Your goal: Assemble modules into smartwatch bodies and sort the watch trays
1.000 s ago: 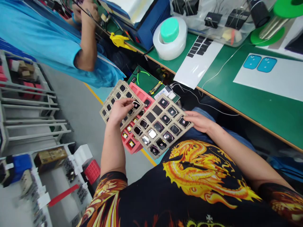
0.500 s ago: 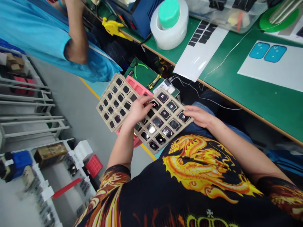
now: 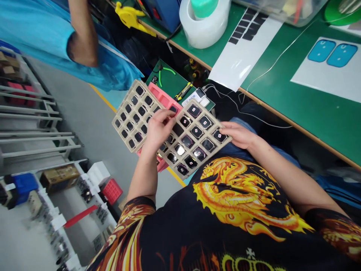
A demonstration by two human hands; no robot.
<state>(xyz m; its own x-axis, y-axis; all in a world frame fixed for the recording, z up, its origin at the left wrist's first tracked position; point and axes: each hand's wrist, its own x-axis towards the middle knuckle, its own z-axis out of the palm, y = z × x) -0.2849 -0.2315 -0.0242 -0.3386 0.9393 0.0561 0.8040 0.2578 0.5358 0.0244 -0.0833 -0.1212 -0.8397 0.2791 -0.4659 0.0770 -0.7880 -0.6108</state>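
Note:
My right hand (image 3: 238,134) grips the right edge of a beige compartment tray (image 3: 201,141), its thumb on top. Square black watch-like pieces with rounded corners fill many of this tray's pockets, several with small white-and-red labels, such as a labelled piece (image 3: 196,131). My left hand (image 3: 160,126) is just beyond the tray's left edge, thumb and fingers drawn together; whatever is between them is hidden. Under it lie a second beige tray (image 3: 130,116) with similar dark pieces and a pink tray (image 3: 162,96). A dark piece (image 3: 173,109) shows in the pink tray by my fingertips.
Green-handled pliers (image 3: 166,71) and a yellow cutter (image 3: 184,91) lie on a low green surface. The green workbench (image 3: 270,71) holds a tape roll (image 3: 204,32) and blue pieces on white sheet (image 3: 332,52). A person in blue (image 3: 56,49) is at left. White cables hang nearby.
My left hand has moved left, off a labelled piece in the near tray, toward the pink tray. My right hand keeps its grip. The view has shifted slightly.

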